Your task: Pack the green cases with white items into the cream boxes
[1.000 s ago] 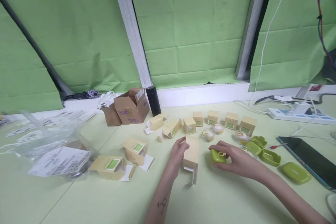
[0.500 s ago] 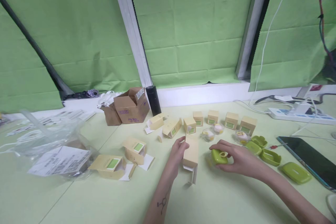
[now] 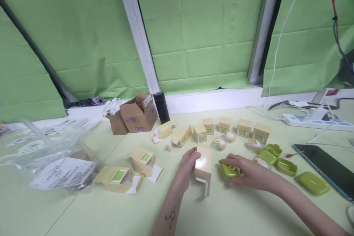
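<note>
My left hand (image 3: 189, 164) grips the left side of a small tan cardboard box (image 3: 203, 162), its flaps hanging loose at the near end. To the right, my right hand (image 3: 245, 171) has its thumb and fingers around a small green plastic case (image 3: 229, 170) with a yellow ring-shaped part on top. That case appears to be resting on the table, and the fingers partly cover it. Behind the right hand are clear round containers (image 3: 219, 143) with pale pink contents. One more clear container (image 3: 260, 161) shows partly past the knuckles.
Several tan boxes (image 3: 209, 126) stand in a row behind the hands. Opened boxes (image 3: 114, 179) lie at left near a clear plastic bag (image 3: 85, 151). Green plastic trays (image 3: 286, 166), a green lid (image 3: 313, 183) and a tablet (image 3: 326, 169) lie at right. A black cylinder (image 3: 161, 107) stands behind.
My right hand has lowered slightly with the green case, and its fingers have flattened over it. A clear container has come into sight behind that hand. The left hand still holds the box.
</note>
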`<move>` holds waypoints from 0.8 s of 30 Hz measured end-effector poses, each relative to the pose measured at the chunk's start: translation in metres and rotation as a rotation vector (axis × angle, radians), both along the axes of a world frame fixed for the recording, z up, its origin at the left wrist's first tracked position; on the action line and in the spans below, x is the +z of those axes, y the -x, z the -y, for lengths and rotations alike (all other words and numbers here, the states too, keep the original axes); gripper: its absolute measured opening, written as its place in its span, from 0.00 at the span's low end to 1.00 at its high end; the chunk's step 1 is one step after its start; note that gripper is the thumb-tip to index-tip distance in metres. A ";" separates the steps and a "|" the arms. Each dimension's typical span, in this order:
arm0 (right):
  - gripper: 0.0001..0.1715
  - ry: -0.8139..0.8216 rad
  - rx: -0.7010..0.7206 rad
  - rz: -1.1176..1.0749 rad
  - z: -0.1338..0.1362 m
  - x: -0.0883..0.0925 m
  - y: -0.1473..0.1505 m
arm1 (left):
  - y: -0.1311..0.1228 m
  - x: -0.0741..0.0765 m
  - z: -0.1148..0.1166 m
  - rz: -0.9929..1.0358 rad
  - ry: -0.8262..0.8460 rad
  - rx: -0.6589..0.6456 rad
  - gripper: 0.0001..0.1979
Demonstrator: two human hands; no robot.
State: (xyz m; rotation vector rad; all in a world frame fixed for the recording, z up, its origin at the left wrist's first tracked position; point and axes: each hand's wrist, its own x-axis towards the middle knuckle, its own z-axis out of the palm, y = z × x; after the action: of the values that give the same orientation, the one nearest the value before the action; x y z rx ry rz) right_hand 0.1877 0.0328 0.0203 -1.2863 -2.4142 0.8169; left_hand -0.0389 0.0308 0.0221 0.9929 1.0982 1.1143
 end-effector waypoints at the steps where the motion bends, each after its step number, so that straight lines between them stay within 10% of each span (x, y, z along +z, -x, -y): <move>1: 0.28 0.008 -0.011 -0.014 -0.001 -0.003 -0.001 | 0.000 0.000 0.001 0.029 -0.030 -0.046 0.19; 8: 0.32 0.044 -0.346 -0.554 -0.015 -0.008 -0.005 | -0.012 0.000 0.009 -0.134 -0.294 -0.336 0.31; 13: 0.30 0.305 -0.274 -0.956 -0.005 0.001 0.006 | -0.020 0.000 0.017 -0.303 -0.325 -0.409 0.30; 24: 0.22 0.377 -0.183 -0.860 0.002 0.013 -0.001 | -0.013 -0.009 0.013 -0.072 -0.075 -0.423 0.36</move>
State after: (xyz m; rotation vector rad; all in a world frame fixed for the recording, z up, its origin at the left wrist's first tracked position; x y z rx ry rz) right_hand 0.1891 0.0306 0.0336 -0.9489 -1.4888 1.4442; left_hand -0.0254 0.0177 0.0133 1.2638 0.8530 0.7837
